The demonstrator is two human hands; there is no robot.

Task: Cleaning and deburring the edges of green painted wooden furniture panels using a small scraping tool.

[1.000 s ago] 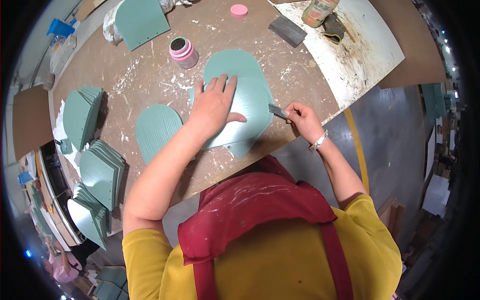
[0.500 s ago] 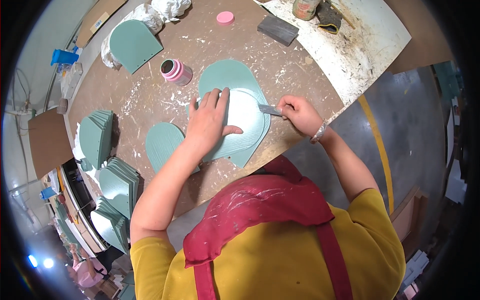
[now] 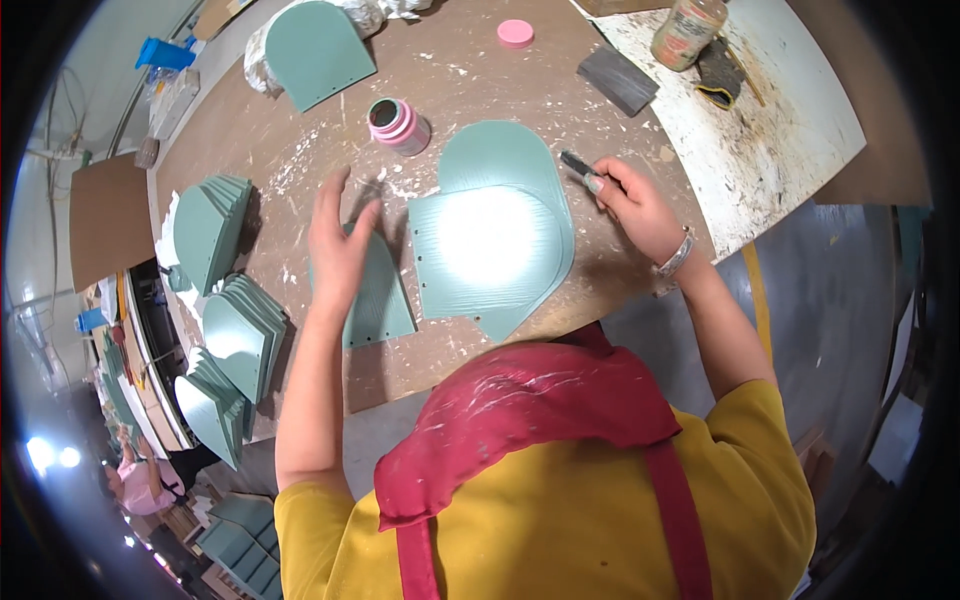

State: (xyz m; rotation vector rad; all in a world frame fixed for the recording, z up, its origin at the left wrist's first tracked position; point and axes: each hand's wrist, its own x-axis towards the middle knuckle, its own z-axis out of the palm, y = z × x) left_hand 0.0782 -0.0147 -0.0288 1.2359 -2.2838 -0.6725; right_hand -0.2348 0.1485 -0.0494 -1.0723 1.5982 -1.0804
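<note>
Green panels with one rounded end lie on the brown worktable; one panel (image 3: 450, 285) rests askew over another panel (image 3: 495, 155), with bright glare on its surface. My left hand (image 3: 342, 245) is open and raised off them, fingers apart, above a further green panel (image 3: 378, 300) to the left. To the right of the overlapped panels, my right hand (image 3: 638, 205) pinches a small flat grey strip (image 3: 577, 164), clear of their edges. A pink jar (image 3: 402, 130) with dark contents stands uncapped beyond my left hand.
Fanned stacks of green panels (image 3: 240, 325) stand at the left. Another panel (image 3: 318, 55) leans on white wrapping at the far left. A pink lid (image 3: 515, 34) and dark block (image 3: 617, 80) lie at the back. A stained white board (image 3: 790, 120) holds a glass jar (image 3: 688, 33).
My left hand has lifted off the top panel and moved left. My right hand has drawn the strip away from the panel edge. The view has shifted, and the top panel sits turned differently.
</note>
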